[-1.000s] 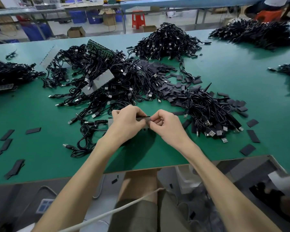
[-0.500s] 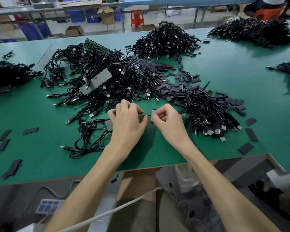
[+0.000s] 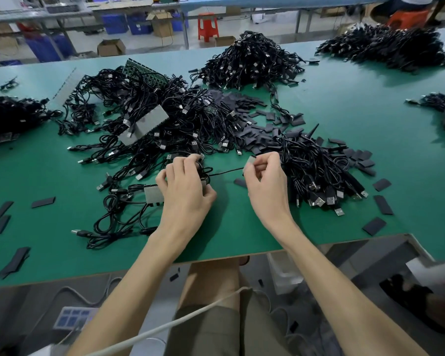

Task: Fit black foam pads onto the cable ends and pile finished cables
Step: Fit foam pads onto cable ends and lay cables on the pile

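Note:
A thin black cable (image 3: pixel 226 171) stretches between my two hands over the green table (image 3: pixel 242 232). My right hand (image 3: pixel 266 183) pinches the cable's end with a small pad (image 3: pixel 251 159) at its fingertips. My left hand (image 3: pixel 186 186) grips the coiled rest of the same cable. A grey strip (image 3: pixel 153 195) lies just left of my left hand. Loose black foam pads (image 3: pixel 262 129) are heaped behind the hands. A pile of cables (image 3: pixel 316 170) lies right of my right hand, and a tangle of cables (image 3: pixel 149 134) lies to the left.
More cable heaps (image 3: pixel 252 62) sit at the back of the table, another (image 3: pixel 388 47) at the far right. Single foam pads (image 3: pixel 374 226) lie scattered near the front edge on both sides. A white cord (image 3: pixel 190 317) crosses my lap below the table edge.
My hands have drawn apart. The right hand moved right and up with the cable end, and a stretch of cable now shows between them.

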